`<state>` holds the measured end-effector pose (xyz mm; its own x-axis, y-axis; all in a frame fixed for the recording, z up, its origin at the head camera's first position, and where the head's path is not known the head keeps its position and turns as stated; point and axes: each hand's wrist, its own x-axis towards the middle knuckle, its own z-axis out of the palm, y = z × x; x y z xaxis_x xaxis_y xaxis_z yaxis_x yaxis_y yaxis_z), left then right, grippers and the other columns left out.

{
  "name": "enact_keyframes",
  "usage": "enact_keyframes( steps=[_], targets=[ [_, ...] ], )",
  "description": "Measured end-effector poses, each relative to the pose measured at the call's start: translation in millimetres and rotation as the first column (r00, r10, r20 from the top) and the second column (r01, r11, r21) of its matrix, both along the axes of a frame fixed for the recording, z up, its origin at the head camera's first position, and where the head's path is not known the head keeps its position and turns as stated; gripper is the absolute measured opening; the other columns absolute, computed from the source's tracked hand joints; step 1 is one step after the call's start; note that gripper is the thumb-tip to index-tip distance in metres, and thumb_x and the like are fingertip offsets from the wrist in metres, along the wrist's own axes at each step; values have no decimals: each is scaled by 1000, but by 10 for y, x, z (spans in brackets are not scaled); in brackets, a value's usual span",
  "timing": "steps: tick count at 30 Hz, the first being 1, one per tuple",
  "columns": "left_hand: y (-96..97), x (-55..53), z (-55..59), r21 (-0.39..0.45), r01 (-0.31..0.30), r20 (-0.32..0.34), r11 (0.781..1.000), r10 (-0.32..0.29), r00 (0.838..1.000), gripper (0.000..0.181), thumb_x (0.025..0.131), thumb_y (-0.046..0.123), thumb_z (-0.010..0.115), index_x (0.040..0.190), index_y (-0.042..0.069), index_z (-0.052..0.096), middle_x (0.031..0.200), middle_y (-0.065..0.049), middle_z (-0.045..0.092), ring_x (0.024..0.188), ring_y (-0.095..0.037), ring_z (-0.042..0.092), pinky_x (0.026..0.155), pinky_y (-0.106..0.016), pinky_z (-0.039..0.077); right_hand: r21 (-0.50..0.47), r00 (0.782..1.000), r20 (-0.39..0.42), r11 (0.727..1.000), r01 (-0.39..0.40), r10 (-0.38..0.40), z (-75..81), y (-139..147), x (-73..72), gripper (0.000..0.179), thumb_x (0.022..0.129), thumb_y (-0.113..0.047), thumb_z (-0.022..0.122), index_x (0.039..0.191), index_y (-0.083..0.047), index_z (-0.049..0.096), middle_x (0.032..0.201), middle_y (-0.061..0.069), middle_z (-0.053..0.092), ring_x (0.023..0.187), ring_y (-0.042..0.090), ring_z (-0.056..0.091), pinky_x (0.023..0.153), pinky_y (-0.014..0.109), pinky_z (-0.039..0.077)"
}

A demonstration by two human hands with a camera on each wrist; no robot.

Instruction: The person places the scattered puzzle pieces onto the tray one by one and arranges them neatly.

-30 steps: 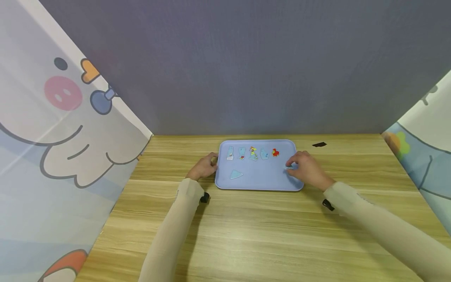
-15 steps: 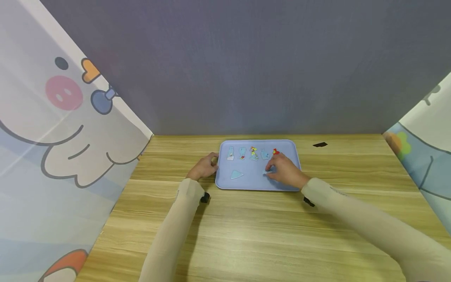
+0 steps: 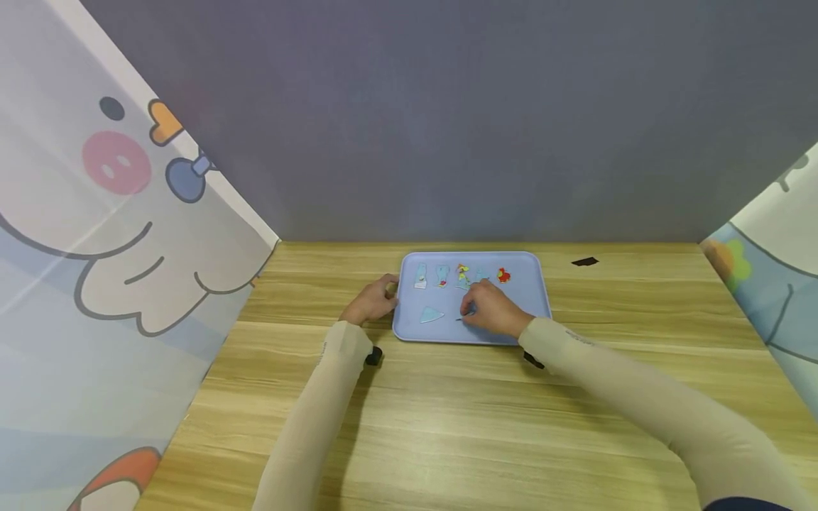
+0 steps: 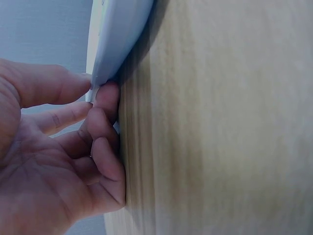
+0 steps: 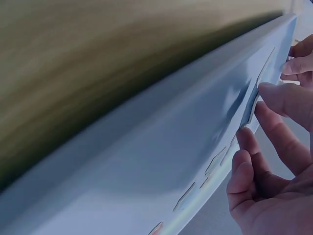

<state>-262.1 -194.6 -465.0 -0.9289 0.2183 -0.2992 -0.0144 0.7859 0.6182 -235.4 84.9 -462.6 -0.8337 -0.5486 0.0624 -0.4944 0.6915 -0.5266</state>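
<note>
My left hand grips the left rim of a pale blue tray. In the left wrist view its thumb lies on the tray's edge, with curled fingers against the rim and table. Over the tray's middle, my right hand pinches a thin flat piece between thumb and fingers, tilted on edge close to the tray. A light-blue triangular piece lies left of it. Along the back runs a row of flat cut-out pieces, including a yellow-and-red figure and a small red piece.
The tray rests on a wood-grain table before a grey upright panel. A dark flat scrap lies beyond the tray's right side. Cartoon-printed walls stand at both sides.
The right hand has moved left across the tray, carrying the pinched piece from the right side to the middle. It uncovers the tray's right part. My left hand stays at the rim.
</note>
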Motion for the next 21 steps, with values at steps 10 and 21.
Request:
enact_keyframes(
  steps=[10, 21],
  targets=[
    [20, -8, 10, -5, -6, 7, 1000, 6, 1000, 49, 94, 13, 56, 140, 15, 41, 113, -17, 60, 99, -25, 59, 81, -37, 48, 23, 998, 57, 999, 32, -34, 1, -36, -81, 7, 74, -10, 80, 75, -13, 73, 81, -3, 62, 84, 22, 49, 78, 37, 42],
    [28, -1, 18, 4, -13, 18, 1000, 13, 1000, 48, 94, 12, 56, 140, 14, 40, 113, -17, 61, 98, -25, 60, 82, -37, 49, 21, 997, 67, 999, 38, -39, -9, -40, -66, 8, 75, -10, 79, 83, -11, 76, 87, 0, 62, 87, 22, 48, 80, 37, 42]
  ],
)
